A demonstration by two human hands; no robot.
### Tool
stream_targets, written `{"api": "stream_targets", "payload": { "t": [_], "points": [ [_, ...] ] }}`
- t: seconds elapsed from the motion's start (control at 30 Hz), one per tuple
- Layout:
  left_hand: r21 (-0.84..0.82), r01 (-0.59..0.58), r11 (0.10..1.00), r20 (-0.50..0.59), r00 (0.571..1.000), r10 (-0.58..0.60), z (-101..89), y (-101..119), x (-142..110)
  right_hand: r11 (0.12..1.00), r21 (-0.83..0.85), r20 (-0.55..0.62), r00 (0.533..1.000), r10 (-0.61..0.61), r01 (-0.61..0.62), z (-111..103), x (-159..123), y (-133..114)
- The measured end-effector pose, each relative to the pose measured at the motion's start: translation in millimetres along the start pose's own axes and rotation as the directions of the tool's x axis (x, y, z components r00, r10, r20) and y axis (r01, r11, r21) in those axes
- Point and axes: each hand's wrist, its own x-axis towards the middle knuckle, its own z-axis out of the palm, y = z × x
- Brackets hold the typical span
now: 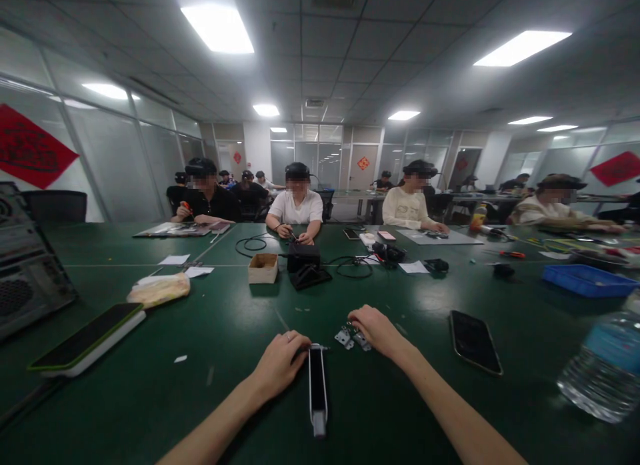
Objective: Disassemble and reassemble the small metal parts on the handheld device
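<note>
Head view shows the left hand [280, 366] and the right hand [376, 331] apart on a green desk [125, 411]. The left hand touches the end of a long black and white bar [318, 391], which points away from the person, just to its right. The right hand lies on small metal hinges [350, 338], much nearer them than the left hand.

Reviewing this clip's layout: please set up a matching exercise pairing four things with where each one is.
Things:
1. Left hand
2. Right hand
3. Blue plastic tray
4. Cardboard box

Places:
A. Beside the black device
B. At the metal hinge plates
C. Far right on the green table
D. At the upper end of the slim black bar

Pairs: 1-D, 2-B, 3-C, 4-A
</note>
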Motion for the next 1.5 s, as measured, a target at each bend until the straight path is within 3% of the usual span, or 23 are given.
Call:
{"api": "stream_targets", "payload": {
  "t": [0.23, 0.37, 0.73, 1.03, 1.17, 1.3, 1.4, 1.5],
  "points": [
    [0.017, -0.010, 1.000, -0.015, 1.000, 0.010, 3.2, -2, 0, 0.996, -0.013, 0.009, 0.996, 0.090, -0.090, -10, -8, 1],
    [0.015, -0.014, 1.000, -0.022, 1.000, 0.015, 4.2, -3, 0, 0.997, -0.037, 0.010, 0.997, 0.072, -0.071, -15, -9, -1],
    [0.000, 0.013, 1.000, -0.020, 1.000, -0.013, 3.1, -3, -1, 0.986, -0.129, 0.037, 0.993, 0.109, -0.104, -8, -9, 17],
    [0.000, 0.028, 1.000, 0.005, 1.000, -0.028, 2.5, -4, -1, 0.980, -0.179, 0.096, 0.990, 0.101, -0.083, -22, -10, -6],
    [0.014, 0.028, 1.000, 0.016, 0.999, -0.028, 0.4, -2, 1, 0.969, -0.229, 0.042, 0.993, 0.109, -0.096, -17, -9, -5],
    [0.030, 0.007, 1.000, 0.013, 1.000, -0.008, -0.6, -1, 1, 0.973, -0.217, -0.110, 0.992, 0.061, -0.084, -11, -9, -9],
    [0.028, -0.008, 1.000, -0.012, 1.000, 0.009, 1.1, -1, 1, 0.992, -0.130, -0.204, 0.978, -0.036, 0.010, -7, -10, -25],
    [0.026, -0.038, 0.999, -0.040, 0.998, 0.039, 3.8, -2, 1, 0.991, -0.033, -0.205, 0.970, -0.131, 0.127, 0, -11, -46]
  ]
}}
